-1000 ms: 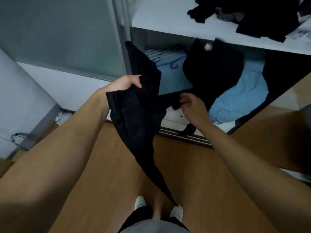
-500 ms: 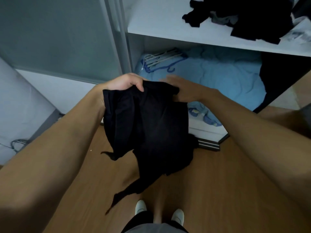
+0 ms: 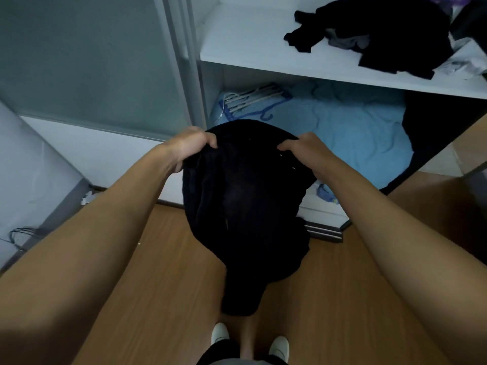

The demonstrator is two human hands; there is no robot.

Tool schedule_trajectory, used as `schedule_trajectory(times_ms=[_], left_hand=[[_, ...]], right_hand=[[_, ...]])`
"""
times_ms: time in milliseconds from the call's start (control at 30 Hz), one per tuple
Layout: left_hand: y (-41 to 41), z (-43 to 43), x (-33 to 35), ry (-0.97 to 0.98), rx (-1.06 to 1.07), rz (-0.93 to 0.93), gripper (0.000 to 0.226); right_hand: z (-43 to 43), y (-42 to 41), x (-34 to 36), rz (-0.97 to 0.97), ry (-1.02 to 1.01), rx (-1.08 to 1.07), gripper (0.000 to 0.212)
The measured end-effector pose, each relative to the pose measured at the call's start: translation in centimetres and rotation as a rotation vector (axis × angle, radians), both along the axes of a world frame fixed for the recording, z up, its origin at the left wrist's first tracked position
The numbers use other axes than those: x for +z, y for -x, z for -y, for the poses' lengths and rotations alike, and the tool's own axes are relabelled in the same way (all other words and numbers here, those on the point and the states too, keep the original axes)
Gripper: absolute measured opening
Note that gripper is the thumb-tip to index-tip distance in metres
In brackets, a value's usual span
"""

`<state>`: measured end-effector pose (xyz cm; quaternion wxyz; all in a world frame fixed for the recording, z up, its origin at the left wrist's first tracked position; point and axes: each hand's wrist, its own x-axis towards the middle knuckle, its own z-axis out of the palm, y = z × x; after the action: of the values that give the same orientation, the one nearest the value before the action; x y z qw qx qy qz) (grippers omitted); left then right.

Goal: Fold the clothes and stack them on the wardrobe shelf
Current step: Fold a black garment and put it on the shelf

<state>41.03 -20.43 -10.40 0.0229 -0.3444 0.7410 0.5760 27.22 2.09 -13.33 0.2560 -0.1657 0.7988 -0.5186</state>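
A black garment (image 3: 245, 201) hangs in front of me above the wooden floor, its lower end dangling near my feet. My left hand (image 3: 189, 146) grips its top left edge with curled fingers. My right hand (image 3: 303, 148) grips the top right edge. Both hands are level, about a garment's width apart. Ahead is the white wardrobe shelf (image 3: 253, 46), with a loose pile of dark clothes (image 3: 382, 35) at its right end.
Under the shelf lies a crumpled light blue sheet (image 3: 350, 130) with several hangers (image 3: 253, 101) on it and a dark garment (image 3: 432, 119) at the right. A frosted sliding door (image 3: 87, 61) stands on the left. Cables (image 3: 21, 235) lie at the far left.
My right hand took hold of the garment's other top edge and moved right. The cloth, first dangling from my left hand alone, now hangs spread between both hands.
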Motion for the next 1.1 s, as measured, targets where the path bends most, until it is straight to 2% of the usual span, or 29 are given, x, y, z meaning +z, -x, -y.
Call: schedule_trajectory(times_ms=[67,167,267,400,467,533,567,633,700,733,767,867,900,933,967,1033,1100], left_hand=[[0.0,-0.6,-0.3,-0.012,-0.090,0.016,0.023],[0.5,-2.1,-1.0,-0.229,-0.170,-0.032,0.013],[1.5,-3.7,-0.9,-0.403,-0.201,-0.078,0.021],[2.9,-5.9,-0.1,-0.437,-0.122,-0.177,0.021],[3.3,-7.0,0.3,-0.438,-0.057,-0.224,0.023],[3.7,-7.9,0.6,-0.482,-0.004,-0.272,0.028],[3.9,-8.4,0.7,-0.513,0.011,-0.298,0.029],[4.1,-9.5,1.1,-0.567,0.011,-0.339,0.024],[4.1,-9.9,1.4,-0.614,-0.049,-0.366,0.016],[3.9,-9.7,1.4,-0.604,-0.094,-0.376,0.015],[3.9,-9.1,1.1,-0.546,-0.127,-0.385,0.024],[3.7,-6.7,-0.1,-0.161,-0.084,-0.382,0.060],[3.6,-6.2,-0.4,-0.060,-0.083,-0.381,0.068],[3.6,-5.9,-0.9,-0.040,-0.125,-0.381,0.073],[3.7,-5.8,-1.2,-0.091,-0.193,-0.382,0.071],[3.7,-6.1,-1.2,-0.162,-0.301,-0.373,0.053],[4.0,-6.8,-0.6,-0.123,-0.240,-0.420,0.036]], right_hand=[[0.5,-0.6,0.8,0.025,0.017,0.002,0.018],[1.3,-1.8,1.7,-0.011,0.014,0.023,0.027],[1.3,-2.6,2.8,-0.088,-0.008,0.077,0.025],[-0.1,-3.1,5.1,-0.178,-0.090,0.126,0.021],[-1.5,-3.2,6.3,-0.114,-0.087,0.186,0.015],[-2.7,-3.7,7.3,-0.050,-0.094,0.275,0.025],[-3.0,-4.1,7.5,-0.114,-0.153,0.333,0.035],[-3.2,-4.6,7.5,-0.397,-0.287,0.380,0.051],[-3.4,-4.7,7.6,-0.617,-0.305,0.280,0.050],[-3.8,-4.4,7.8,-0.632,-0.269,0.226,0.051],[-4.4,-4.0,8.1,-0.607,-0.232,0.191,0.053],[-6.2,-2.8,8.9,-0.437,-0.113,0.139,0.061],[-6.7,-2.6,9.3,-0.388,-0.077,0.137,0.063],[-7.1,-2.5,9.6,-0.351,-0.055,0.152,0.066],[-7.4,-2.3,9.8,-0.324,-0.040,0.174,0.067],[-7.8,-1.9,10.2,-0.267,0.036,0.180,0.067],[-8.5,-1.4,10.0,-0.148,0.274,0.076,0.057]])
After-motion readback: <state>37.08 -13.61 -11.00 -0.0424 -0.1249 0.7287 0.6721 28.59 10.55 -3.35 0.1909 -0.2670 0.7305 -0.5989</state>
